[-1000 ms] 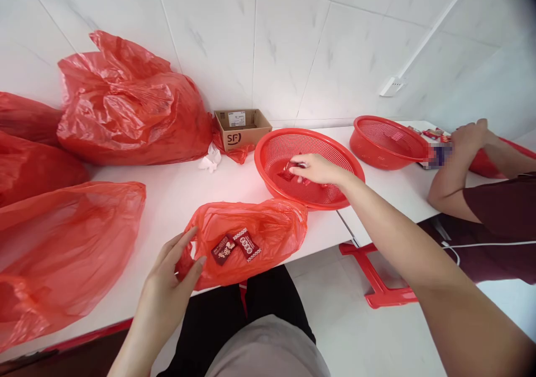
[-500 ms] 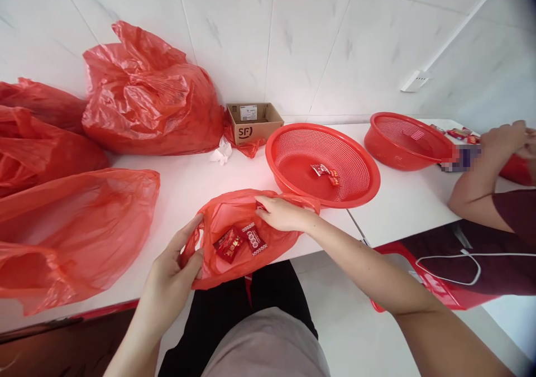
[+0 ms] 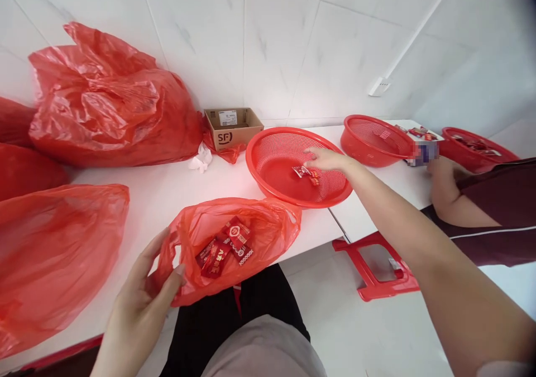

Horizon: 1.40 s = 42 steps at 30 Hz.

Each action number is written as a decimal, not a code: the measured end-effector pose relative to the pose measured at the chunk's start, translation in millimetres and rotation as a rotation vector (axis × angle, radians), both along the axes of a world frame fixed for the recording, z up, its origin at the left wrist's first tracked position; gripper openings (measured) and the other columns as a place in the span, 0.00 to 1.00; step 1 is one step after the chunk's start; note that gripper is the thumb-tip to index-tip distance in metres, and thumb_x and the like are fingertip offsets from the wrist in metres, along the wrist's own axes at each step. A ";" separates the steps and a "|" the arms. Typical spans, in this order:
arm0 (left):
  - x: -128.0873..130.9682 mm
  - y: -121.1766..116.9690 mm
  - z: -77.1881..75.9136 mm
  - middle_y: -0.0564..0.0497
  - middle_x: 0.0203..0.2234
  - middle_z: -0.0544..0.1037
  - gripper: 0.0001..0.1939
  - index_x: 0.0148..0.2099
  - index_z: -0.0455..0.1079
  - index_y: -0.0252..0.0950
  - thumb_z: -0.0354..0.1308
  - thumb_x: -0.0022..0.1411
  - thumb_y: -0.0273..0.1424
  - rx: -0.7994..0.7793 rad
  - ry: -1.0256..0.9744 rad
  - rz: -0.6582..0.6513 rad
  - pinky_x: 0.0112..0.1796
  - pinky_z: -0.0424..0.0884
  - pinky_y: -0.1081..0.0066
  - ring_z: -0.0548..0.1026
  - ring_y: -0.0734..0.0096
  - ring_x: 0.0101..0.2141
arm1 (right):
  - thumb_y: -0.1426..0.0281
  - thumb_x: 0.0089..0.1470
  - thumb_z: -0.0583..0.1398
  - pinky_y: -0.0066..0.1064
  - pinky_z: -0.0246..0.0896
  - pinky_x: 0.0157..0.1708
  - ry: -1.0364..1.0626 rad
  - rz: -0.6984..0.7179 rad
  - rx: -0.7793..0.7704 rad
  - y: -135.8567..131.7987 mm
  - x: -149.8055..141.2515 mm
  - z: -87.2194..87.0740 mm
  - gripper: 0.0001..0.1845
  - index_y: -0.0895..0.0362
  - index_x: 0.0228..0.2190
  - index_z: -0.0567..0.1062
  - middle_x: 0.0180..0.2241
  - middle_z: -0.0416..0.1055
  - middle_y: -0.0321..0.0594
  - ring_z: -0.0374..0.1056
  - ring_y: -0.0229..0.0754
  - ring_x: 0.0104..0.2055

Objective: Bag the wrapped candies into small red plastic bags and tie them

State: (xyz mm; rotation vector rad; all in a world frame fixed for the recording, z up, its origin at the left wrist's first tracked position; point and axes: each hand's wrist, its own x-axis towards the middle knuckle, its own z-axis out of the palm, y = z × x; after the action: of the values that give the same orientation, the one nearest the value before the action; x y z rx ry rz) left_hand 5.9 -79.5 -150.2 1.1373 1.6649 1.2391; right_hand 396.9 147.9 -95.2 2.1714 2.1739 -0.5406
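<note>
My left hand [image 3: 144,296] grips the handle edge of a thin red plastic bag [image 3: 268,237], fingers and thumb closed on the film. Several red wrapped snack packets [image 3: 215,256] lie in the bag's mouth. Over the red mesh basket [image 3: 256,170] reaches my right hand [image 3: 325,159], with its fingers stretched out and nothing visible in them. Just beneath those fingertips, a few small packets [image 3: 301,171] rest on the basket floor. Whether my fingers touch them, I cannot tell.
Filled red bags [image 3: 121,109] and a limp red bag [image 3: 71,265] occupy the left. A small cardboard box [image 3: 232,137] stands by crumpled tissue [image 3: 201,158]. Rightward are another basket [image 3: 364,151], a co-worker's arm [image 3: 446,190] and a red stool [image 3: 372,287].
My right hand has left the bag and moved over the basket. Another red packet now shows in the bag. The view has swung right, and the co-worker's arm has lowered.
</note>
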 end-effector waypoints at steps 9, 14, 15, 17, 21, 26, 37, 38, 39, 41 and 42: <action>-8.1 -10.0 -6.1 0.53 0.62 0.65 0.40 0.62 0.63 0.56 0.70 0.45 0.44 -0.029 -0.130 0.061 0.39 0.80 0.69 0.78 0.60 0.45 | 0.62 0.47 0.68 0.36 0.67 0.42 -0.112 0.109 -0.274 25.0 -4.0 -46.3 0.39 0.48 0.59 0.63 0.52 0.71 0.47 0.73 0.52 0.46; -9.8 -9.1 -6.4 0.55 0.62 0.66 0.40 0.60 0.64 0.57 0.71 0.45 0.42 -0.001 -0.129 0.083 0.35 0.80 0.74 0.76 0.62 0.45 | 0.73 0.49 0.65 0.29 0.65 0.34 -0.071 0.135 -0.294 26.9 -5.4 -42.2 0.31 0.49 0.55 0.66 0.51 0.71 0.44 0.73 0.43 0.39; -10.9 -8.5 -7.1 0.55 0.61 0.66 0.40 0.61 0.63 0.57 0.71 0.45 0.43 0.006 -0.117 0.077 0.34 0.79 0.76 0.76 0.64 0.43 | 0.73 0.50 0.64 0.28 0.65 0.33 -0.059 0.129 -0.296 25.9 -4.2 -40.3 0.31 0.49 0.55 0.65 0.52 0.70 0.44 0.73 0.42 0.38; -13.2 -7.7 -8.6 0.55 0.61 0.66 0.41 0.61 0.63 0.57 0.70 0.45 0.43 0.016 -0.092 0.062 0.32 0.78 0.77 0.76 0.69 0.39 | 0.72 0.51 0.63 0.28 0.65 0.32 -0.041 0.106 -0.320 21.4 -3.1 -37.5 0.31 0.50 0.56 0.63 0.52 0.69 0.45 0.73 0.40 0.35; -16.5 -7.6 -10.7 0.53 0.56 0.69 0.43 0.63 0.61 0.56 0.70 0.45 0.42 0.021 -0.075 0.076 0.30 0.77 0.79 0.73 0.73 0.36 | 0.67 0.47 0.67 0.31 0.65 0.31 -0.053 0.053 -0.382 3.9 -11.6 -40.2 0.36 0.54 0.57 0.63 0.43 0.73 0.45 0.73 0.41 0.30; -15.3 -9.1 -11.4 0.53 0.45 0.68 0.45 0.64 0.59 0.51 0.71 0.44 0.41 0.032 -0.062 0.108 0.31 0.74 0.83 0.70 0.76 0.34 | 0.79 0.41 0.67 0.37 0.67 0.32 -0.092 0.009 -0.336 -7.4 -26.4 -46.8 0.37 0.56 0.54 0.66 0.36 0.72 0.44 0.73 0.47 0.31; -13.6 -13.2 -20.5 0.52 0.34 0.74 0.32 0.53 0.64 0.41 0.66 0.49 0.47 -0.094 -0.003 0.002 0.34 0.75 0.69 0.75 0.67 0.33 | 0.67 0.50 0.64 0.32 0.70 0.32 0.689 0.473 -0.042 -83.5 -102.0 48.6 0.25 0.45 0.49 0.65 0.41 0.70 0.35 0.71 0.40 0.35; -10.9 -12.1 -20.6 0.52 0.33 0.75 0.30 0.50 0.65 0.40 0.66 0.49 0.48 -0.110 0.006 0.008 0.33 0.75 0.69 0.75 0.66 0.32 | 0.67 0.50 0.63 0.33 0.70 0.34 0.665 0.555 -0.046 -97.6 -117.0 49.4 0.24 0.44 0.49 0.66 0.41 0.70 0.33 0.70 0.40 0.35; -8.0 -11.2 -20.0 0.52 0.33 0.76 0.29 0.47 0.66 0.39 0.66 0.48 0.49 -0.123 0.019 0.017 0.31 0.74 0.70 0.75 0.66 0.31 | 0.67 0.51 0.62 0.33 0.70 0.35 0.637 0.628 -0.061 -109.6 -131.1 46.6 0.22 0.42 0.48 0.66 0.40 0.70 0.31 0.69 0.39 0.35; -3.5 -10.6 -16.8 0.51 0.31 0.76 0.27 0.43 0.67 0.38 0.65 0.48 0.50 -0.135 0.052 0.028 0.28 0.73 0.71 0.75 0.66 0.30 | 0.68 0.53 0.60 0.34 0.69 0.38 0.575 0.705 -0.077 -125.2 -154.2 33.3 0.22 0.39 0.49 0.67 0.42 0.70 0.30 0.69 0.40 0.38; -2.5 -11.1 -14.7 0.51 0.30 0.76 0.25 0.42 0.68 0.38 0.64 0.49 0.51 -0.136 0.063 0.024 0.28 0.72 0.71 0.75 0.66 0.30 | 0.67 0.53 0.60 0.35 0.69 0.40 0.541 0.707 -0.081 -129.0 -161.9 25.4 0.24 0.38 0.52 0.66 0.46 0.70 0.31 0.69 0.42 0.40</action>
State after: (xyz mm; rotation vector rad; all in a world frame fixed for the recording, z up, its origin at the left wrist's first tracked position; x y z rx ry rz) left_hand 3.3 -90.7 -165.0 1.0858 1.7865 1.0963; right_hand 234.9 18.9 -69.8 1.1433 2.8682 -1.2040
